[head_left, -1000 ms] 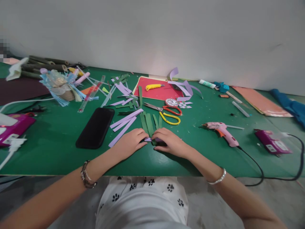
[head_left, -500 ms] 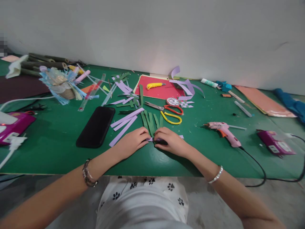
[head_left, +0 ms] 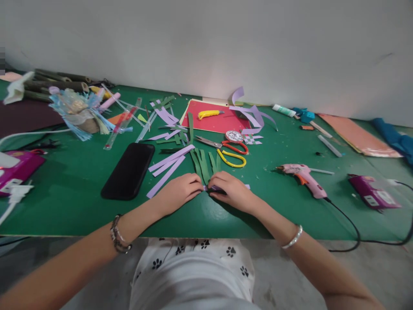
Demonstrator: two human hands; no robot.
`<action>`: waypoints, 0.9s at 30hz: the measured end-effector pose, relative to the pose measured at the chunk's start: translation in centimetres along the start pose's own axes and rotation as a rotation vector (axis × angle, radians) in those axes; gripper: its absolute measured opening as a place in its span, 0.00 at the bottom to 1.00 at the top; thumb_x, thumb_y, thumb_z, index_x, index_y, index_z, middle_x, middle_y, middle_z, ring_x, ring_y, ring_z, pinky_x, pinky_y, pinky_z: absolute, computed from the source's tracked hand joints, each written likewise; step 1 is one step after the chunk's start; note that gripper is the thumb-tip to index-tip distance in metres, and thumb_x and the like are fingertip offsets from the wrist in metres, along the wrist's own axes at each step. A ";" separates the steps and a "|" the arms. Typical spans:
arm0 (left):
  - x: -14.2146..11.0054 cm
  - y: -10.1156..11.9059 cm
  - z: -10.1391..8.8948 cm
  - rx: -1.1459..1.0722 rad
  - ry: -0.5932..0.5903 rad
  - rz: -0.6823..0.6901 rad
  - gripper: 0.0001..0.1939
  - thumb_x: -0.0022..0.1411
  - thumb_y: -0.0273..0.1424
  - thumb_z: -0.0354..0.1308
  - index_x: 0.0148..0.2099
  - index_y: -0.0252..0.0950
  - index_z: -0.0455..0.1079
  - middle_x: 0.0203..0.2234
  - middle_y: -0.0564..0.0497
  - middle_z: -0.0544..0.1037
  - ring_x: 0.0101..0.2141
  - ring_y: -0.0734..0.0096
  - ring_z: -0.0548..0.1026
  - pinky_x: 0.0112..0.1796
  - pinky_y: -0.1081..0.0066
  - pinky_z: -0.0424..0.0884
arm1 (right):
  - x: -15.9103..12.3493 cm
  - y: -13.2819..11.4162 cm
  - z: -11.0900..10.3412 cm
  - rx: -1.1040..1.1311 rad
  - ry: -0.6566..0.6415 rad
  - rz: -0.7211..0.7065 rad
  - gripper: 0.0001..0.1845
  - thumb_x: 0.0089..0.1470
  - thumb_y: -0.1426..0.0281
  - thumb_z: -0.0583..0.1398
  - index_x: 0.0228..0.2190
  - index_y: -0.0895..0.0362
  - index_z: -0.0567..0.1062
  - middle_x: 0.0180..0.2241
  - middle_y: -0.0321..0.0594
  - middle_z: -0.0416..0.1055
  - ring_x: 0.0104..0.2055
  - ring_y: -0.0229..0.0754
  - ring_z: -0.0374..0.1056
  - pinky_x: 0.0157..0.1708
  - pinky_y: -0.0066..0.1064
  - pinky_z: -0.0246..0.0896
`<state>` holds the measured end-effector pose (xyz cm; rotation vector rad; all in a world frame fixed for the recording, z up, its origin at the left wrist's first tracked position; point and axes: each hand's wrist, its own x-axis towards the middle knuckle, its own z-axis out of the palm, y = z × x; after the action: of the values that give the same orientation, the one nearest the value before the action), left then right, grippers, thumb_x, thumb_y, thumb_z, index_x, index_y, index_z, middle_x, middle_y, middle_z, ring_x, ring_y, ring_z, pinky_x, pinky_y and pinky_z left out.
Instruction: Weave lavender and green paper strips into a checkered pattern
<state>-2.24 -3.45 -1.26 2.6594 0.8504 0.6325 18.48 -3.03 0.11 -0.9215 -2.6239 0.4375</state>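
Note:
Close to the table's front edge, my left hand (head_left: 183, 188) and my right hand (head_left: 229, 189) are closed side by side on a purple paper strip (head_left: 248, 187). Its right end sticks out past my right hand. Several green paper strips (head_left: 202, 165) fan out away from me from under my fingers. The crossing of the strips is mostly hidden by the hands. Loose purple strips (head_left: 166, 165) lie left of the green ones. Just beyond my right hand rest scissors (head_left: 230, 157) with red and yellow handles.
A black phone (head_left: 128, 172) lies to the left. On the right are a pink glue gun (head_left: 301, 174) with a cord and a magenta box (head_left: 371, 191). Behind, a yellow cutter (head_left: 209, 114) sits on red paper (head_left: 206, 125). A tape roll (head_left: 234, 136) stands by the scissors.
Both hands stay nearly in place on the strips, with only slight finger movement. The view has shifted a little.

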 end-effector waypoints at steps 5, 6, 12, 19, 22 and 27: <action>0.0 0.1 0.0 -0.028 -0.003 -0.006 0.11 0.64 0.25 0.45 0.39 0.33 0.70 0.34 0.48 0.72 0.35 0.71 0.71 0.36 0.72 0.68 | 0.1 0.0 0.3 -0.001 0.005 0.022 0.02 0.52 0.73 0.56 0.31 0.57 0.69 0.32 0.42 0.67 0.35 0.39 0.62 0.35 0.30 0.61; 0.0 0.1 0.0 -0.034 -0.011 -0.016 0.11 0.64 0.26 0.45 0.39 0.33 0.70 0.34 0.48 0.72 0.35 0.71 0.71 0.36 0.72 0.68 | 0.2 0.0 0.4 0.003 0.008 0.029 0.02 0.52 0.73 0.56 0.31 0.57 0.69 0.32 0.42 0.67 0.35 0.40 0.62 0.35 0.30 0.61; -0.1 0.2 0.1 -0.041 -0.044 -0.063 0.09 0.63 0.24 0.48 0.38 0.33 0.70 0.34 0.48 0.71 0.36 0.70 0.71 0.37 0.72 0.69 | 0.6 -0.2 0.8 0.046 0.024 0.046 0.03 0.52 0.73 0.56 0.31 0.57 0.69 0.32 0.42 0.68 0.36 0.41 0.62 0.36 0.31 0.61; -0.1 0.3 -0.2 0.021 -0.019 -0.030 0.09 0.62 0.25 0.49 0.39 0.33 0.70 0.35 0.47 0.72 0.36 0.70 0.72 0.37 0.72 0.68 | 0.4 -0.1 0.4 0.032 0.021 0.026 0.06 0.51 0.73 0.57 0.35 0.58 0.71 0.33 0.43 0.69 0.36 0.41 0.63 0.37 0.32 0.61; -0.2 0.1 -0.4 0.086 -0.010 0.012 0.10 0.63 0.26 0.48 0.40 0.32 0.71 0.37 0.46 0.73 0.37 0.68 0.72 0.37 0.69 0.68 | 0.4 -0.1 0.3 -0.020 0.012 -0.002 0.11 0.53 0.73 0.55 0.40 0.58 0.70 0.33 0.44 0.68 0.36 0.41 0.63 0.36 0.31 0.61; -0.4 -0.1 -0.4 0.176 -0.038 0.067 0.11 0.64 0.26 0.46 0.42 0.33 0.70 0.36 0.46 0.74 0.37 0.66 0.72 0.37 0.68 0.68 | 0.3 0.1 0.6 -0.057 0.025 -0.031 0.10 0.55 0.71 0.53 0.37 0.58 0.73 0.32 0.44 0.68 0.35 0.41 0.63 0.36 0.31 0.62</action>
<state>-2.77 -3.53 -1.09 2.8590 0.8455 0.5435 18.05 -2.88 -0.40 -0.8967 -2.6363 0.3434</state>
